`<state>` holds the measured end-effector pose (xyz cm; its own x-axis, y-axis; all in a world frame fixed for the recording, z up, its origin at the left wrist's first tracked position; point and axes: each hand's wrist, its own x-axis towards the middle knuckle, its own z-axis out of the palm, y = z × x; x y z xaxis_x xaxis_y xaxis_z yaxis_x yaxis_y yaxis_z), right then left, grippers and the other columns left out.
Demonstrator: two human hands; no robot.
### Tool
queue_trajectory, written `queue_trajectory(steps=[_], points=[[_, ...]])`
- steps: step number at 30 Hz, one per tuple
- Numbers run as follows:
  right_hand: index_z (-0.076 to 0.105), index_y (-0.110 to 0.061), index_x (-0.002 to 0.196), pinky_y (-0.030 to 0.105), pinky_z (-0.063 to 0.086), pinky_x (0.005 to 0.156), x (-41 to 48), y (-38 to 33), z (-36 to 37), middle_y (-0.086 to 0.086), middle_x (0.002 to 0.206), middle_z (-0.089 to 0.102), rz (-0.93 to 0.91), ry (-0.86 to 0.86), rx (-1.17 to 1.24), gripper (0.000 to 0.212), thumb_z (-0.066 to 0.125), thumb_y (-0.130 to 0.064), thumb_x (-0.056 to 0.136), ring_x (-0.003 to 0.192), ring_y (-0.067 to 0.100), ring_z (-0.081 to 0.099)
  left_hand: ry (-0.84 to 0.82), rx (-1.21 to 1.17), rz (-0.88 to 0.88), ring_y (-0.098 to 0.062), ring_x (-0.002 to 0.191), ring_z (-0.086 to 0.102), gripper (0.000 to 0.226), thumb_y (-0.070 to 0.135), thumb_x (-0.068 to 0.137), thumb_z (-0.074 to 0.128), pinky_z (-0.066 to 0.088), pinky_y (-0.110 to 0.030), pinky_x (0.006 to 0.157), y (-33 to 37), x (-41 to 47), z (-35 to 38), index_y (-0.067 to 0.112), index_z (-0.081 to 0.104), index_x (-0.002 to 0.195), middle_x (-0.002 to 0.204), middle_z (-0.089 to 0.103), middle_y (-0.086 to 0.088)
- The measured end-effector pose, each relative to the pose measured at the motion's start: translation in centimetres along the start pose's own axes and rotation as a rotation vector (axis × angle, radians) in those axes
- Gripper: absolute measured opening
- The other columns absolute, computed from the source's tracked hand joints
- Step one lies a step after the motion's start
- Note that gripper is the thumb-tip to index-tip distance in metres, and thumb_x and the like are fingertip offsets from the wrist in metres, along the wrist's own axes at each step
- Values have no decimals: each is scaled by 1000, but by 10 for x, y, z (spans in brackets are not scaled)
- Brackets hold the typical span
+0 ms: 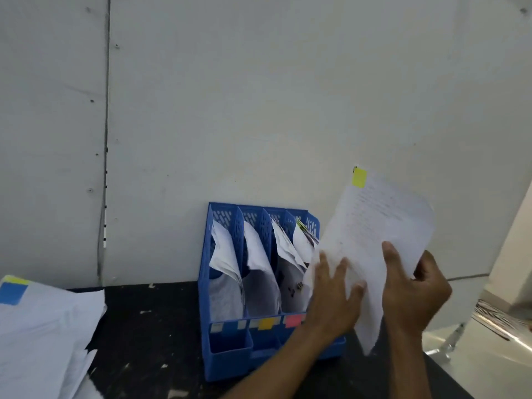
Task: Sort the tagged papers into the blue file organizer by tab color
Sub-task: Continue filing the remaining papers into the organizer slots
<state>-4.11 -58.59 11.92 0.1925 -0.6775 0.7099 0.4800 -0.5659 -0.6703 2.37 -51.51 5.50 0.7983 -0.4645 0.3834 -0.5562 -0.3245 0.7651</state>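
Right hand (414, 292) grips yellow-tabbed paper (383, 217); left hand (334, 289) presses it (beside organizer (227, 352)).

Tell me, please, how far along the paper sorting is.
Done: all four slots of the blue file organizer already hold papers. In hand: the right hand grips a yellow-tabbed sheet beside the rightmost slot, and the left hand rests straight fingers on it. Left: a pile of tagged papers, blue and yellow tabs showing, lies at the left of the table.
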Motion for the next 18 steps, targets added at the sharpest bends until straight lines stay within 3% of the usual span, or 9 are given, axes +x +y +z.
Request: queue_trajectory(steps=[3, 6, 9, 12, 16, 18], points=[[67, -6, 103, 6, 50, 61, -1, 14, 1, 5, 98, 69, -8, -5, -39, 27, 72, -24, 84, 83, 7, 65, -31, -161, -145, -25, 150, -5, 70, 64, 95, 26, 13, -47, 120, 0, 5, 15, 33, 6, 154, 160, -19, 0], [67, -9, 100, 9, 49, 58, -4, 29, 4, 2, 93, 67, 9, -13, -70, 24, 73, -25, 83, 79, 1, 63, 187, -298, -225, -21, 149, 4, 68, 53, 98, 34, 16, -43, 120, -10, 10, 24, 29, 5, 154, 161, -10, 3], [65, -16, 98, 20, 50, 62, -9, 39, 7, -3, 90, 64, -1, -10, -89, 21, 72, -28, 83, 81, 5, 63, 356, -477, -351, -21, 140, 29, 65, 46, 98, 41, 29, -39, 116, -22, 27, 25, 21, 17, 153, 153, 25, -1], [65, -11, 103, 23, 52, 69, -9, 44, 10, 0, 99, 66, -43, 9, -99, 25, 72, -27, 84, 87, 12, 63, 337, -615, -489, -25, 123, 49, 65, 54, 89, 46, 42, -44, 105, -32, 50, 20, 20, 36, 144, 138, 49, -2], [64, -13, 101, 27, 54, 70, 0, 43, 11, -3, 99, 63, -77, 52, -82, 26, 72, -30, 83, 89, 12, 62, 268, -600, -420, -17, 103, 55, 46, 55, 95, 43, 43, -32, 89, -31, 67, 6, 21, 55, 125, 112, 58, 8], [64, -11, 100, 24, 52, 68, 3, 46, 14, -4, 99, 62, -99, 79, -87, 27, 71, -32, 84, 89, 13, 62, 230, -599, -282, -16, 104, 57, 47, 57, 95, 40, 45, -35, 94, -28, 75, 2, 23, 58, 122, 114, 61, 7]])
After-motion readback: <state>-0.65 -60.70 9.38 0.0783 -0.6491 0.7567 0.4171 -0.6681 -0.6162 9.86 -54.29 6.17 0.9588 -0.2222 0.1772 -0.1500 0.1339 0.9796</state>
